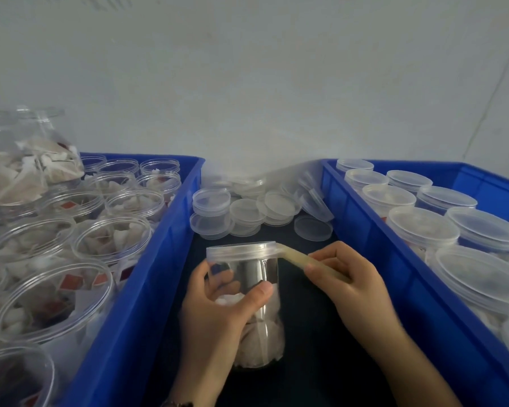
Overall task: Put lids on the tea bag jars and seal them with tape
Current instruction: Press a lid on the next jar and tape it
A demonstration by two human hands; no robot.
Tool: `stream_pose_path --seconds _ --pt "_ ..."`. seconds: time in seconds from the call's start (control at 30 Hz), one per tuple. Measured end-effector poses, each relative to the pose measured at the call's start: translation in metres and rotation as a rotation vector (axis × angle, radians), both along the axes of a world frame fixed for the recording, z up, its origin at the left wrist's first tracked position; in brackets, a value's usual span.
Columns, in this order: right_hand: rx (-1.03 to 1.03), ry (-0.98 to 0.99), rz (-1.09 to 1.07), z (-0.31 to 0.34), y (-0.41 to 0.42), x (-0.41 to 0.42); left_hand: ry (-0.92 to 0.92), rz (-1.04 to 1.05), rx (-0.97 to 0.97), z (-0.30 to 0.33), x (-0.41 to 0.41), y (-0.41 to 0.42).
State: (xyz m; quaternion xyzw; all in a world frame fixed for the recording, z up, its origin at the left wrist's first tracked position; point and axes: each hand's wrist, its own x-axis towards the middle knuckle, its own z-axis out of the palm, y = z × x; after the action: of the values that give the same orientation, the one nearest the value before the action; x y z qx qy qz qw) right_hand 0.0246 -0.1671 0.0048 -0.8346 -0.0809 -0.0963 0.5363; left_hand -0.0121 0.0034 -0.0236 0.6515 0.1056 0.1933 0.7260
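Note:
A clear jar [257, 327] of tea bags stands on the dark table between two blue crates, with a clear lid [240, 249] on top. My left hand [218, 304] grips the jar's body, thumb across the front. A strip of yellowish tape [297, 256] runs from the lid's right edge to my right hand [347, 277], which pinches the tape's free end just right of the jar. No tape roll is visible.
The blue crate on the left [147, 274] holds several open jars of tea bags [112, 239]. The blue crate on the right [394, 259] holds several lidded jars [423, 227]. Loose clear lids [247, 212] are piled on the table behind the jar, against the white wall.

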Motion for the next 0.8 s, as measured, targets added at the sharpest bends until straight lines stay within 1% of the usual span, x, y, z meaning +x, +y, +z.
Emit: stream_pose_path --seconds 0.07,0.13,0.2,0.27,0.33,0.4,0.53,0.63,0.8 --pt "-0.127 -0.028 -0.065 -0.002 -0.002 0.002 -0.006 0.002 0.017 -0.001 0.0 0.0" --pt "-0.199 -0.097 -0.143 -0.001 0.001 0.0 -0.002 0.027 0.043 -0.002 0.0 -0.001" --pt "-0.272 -0.324 -0.218 0.0 0.004 -0.004 -0.006 0.109 0.096 -0.003 0.001 -0.001" --pt "-0.351 -0.54 -0.271 0.0 0.006 -0.007 -0.017 0.234 0.172 -0.005 0.003 0.001" --pt "-0.377 -0.648 -0.306 0.001 0.006 -0.008 -0.026 0.328 0.201 -0.005 0.004 0.004" --pt "-0.396 -0.723 -0.332 0.001 0.005 -0.009 -0.03 0.363 0.192 -0.005 0.004 0.005" --pt "-0.397 -0.755 -0.341 -0.001 0.005 -0.008 -0.052 0.333 0.145 -0.003 0.003 0.007" --pt "-0.368 -0.727 -0.348 -0.004 0.006 -0.005 -0.087 0.217 0.071 0.002 0.001 0.007" --pt "-0.294 -0.667 -0.36 -0.007 0.007 -0.001 -0.087 -0.001 -0.019 0.006 -0.002 0.004"
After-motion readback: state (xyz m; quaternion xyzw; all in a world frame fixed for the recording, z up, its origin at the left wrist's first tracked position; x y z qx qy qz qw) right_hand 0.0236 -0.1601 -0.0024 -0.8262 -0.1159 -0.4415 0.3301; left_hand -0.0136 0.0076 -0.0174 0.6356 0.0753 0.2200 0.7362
